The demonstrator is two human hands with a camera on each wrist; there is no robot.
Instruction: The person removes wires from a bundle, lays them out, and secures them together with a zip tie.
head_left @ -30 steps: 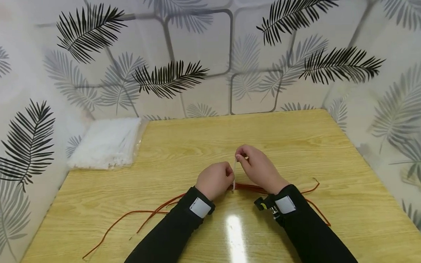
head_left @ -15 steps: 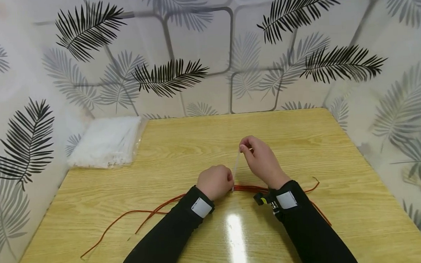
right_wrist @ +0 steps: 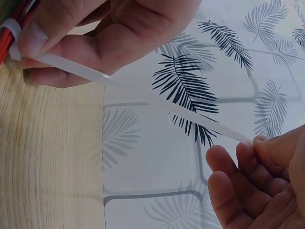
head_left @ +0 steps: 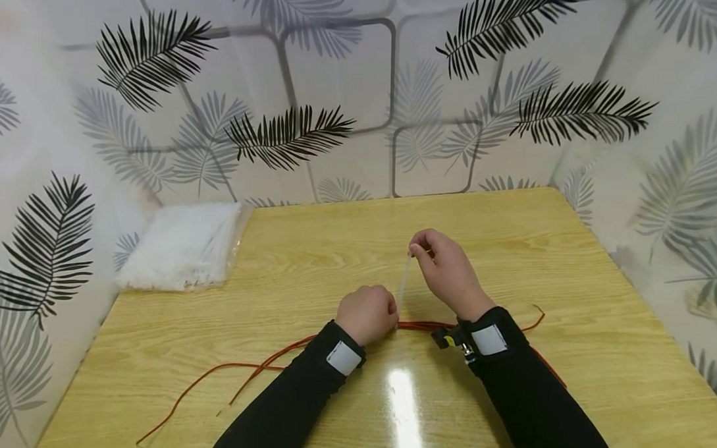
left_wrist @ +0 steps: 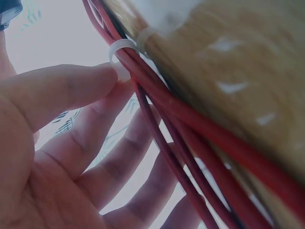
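A white cable tie (right_wrist: pixel 157 102) loops round a bundle of red wires (head_left: pixel 424 325) at the table's middle. My left hand (head_left: pixel 366 314) pinches the tie by its head, thumb and forefinger beside the wires, as the left wrist view shows. In that view the loop (left_wrist: pixel 123 44) sits round the wires, and the other fingers are spread behind them. My right hand (head_left: pixel 449 267) is raised above the wires and pinches the tail's free end between thumb and forefinger. The tail runs taut and slanting between both hands in the right wrist view.
A clear plastic bag (head_left: pixel 178 247) full of white cable ties lies at the table's back left. Loose wire ends (head_left: pixel 181 401) spread out on the wooden table (head_left: pixel 312 252) to the left, others to the right. A leaf-patterned backdrop (head_left: pixel 353 72) borders the table.
My right hand has risen and moved slightly right with the tie's tail, so more of the tail shows between the hands. The left hand has stayed nearly in place at the wires.
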